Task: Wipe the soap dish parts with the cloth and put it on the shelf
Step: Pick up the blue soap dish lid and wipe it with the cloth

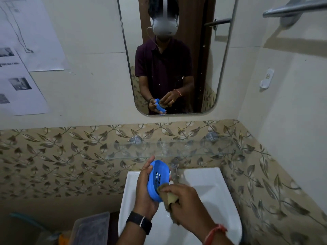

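Note:
My left hand grips a blue plastic soap dish part with drain slots, tilted on edge above the sink. My right hand pinches a tan cloth and presses it against the lower inside edge of the blue part. A glass shelf runs along the tiled wall just above and behind my hands. Whether a second dish part is nested in the blue one cannot be told.
A white sink lies under my hands, with a metal tap behind them. A mirror hangs above the shelf. A clear plastic box stands at the lower left. A towel bar is at the upper right.

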The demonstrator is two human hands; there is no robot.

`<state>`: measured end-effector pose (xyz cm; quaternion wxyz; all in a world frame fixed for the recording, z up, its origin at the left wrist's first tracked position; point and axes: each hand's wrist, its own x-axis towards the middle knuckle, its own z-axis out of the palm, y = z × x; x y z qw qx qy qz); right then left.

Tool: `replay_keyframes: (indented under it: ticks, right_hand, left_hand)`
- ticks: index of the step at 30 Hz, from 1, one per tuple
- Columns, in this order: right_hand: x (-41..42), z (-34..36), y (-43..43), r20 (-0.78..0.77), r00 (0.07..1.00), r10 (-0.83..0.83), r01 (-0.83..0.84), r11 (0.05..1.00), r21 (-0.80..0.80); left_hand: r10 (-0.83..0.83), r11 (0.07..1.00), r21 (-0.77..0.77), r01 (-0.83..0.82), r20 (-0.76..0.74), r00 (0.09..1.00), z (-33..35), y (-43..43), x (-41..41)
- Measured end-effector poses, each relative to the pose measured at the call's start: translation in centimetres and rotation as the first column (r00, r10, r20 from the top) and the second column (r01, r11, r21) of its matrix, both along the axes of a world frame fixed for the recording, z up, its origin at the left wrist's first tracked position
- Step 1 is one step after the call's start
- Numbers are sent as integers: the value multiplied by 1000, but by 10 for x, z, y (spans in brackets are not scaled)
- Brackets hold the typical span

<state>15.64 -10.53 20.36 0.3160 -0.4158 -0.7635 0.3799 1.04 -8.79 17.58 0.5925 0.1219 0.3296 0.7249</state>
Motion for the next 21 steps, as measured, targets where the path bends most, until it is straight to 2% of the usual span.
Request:
replay_keyframes:
  ticks: [3,6,10,15,17,19,21]
  right_hand:
    - [3,-3,-10,-264,958,-108,40,967,-251]
    - [-2,-3,-26,-420,895,-153,30,958,-284]
    - [-15,-15,-41,-469,833,-295,178,944,-278]
    - [-22,-19,-37,-465,712,-527,318,832,-455]
    - [-17,-14,-29,-451,718,-530,371,840,-397]
    - [-11,-8,-21,-357,817,-453,405,891,-202]
    - [-10,-5,-16,-230,908,-351,361,932,5]
  left_hand:
    - [156,988,15,-155,-121,980,-4,2,7]
    - [266,963,31,-266,-225,937,0,7,13]
    - [376,922,74,-380,-408,832,3,9,15]
    - [437,892,181,-414,-578,690,-2,1,17]
    - [420,901,204,-382,-627,656,-4,-5,20]
    - [392,917,239,-321,-700,598,-7,-11,25]
    - [352,932,238,-272,-768,535,-13,-15,31]
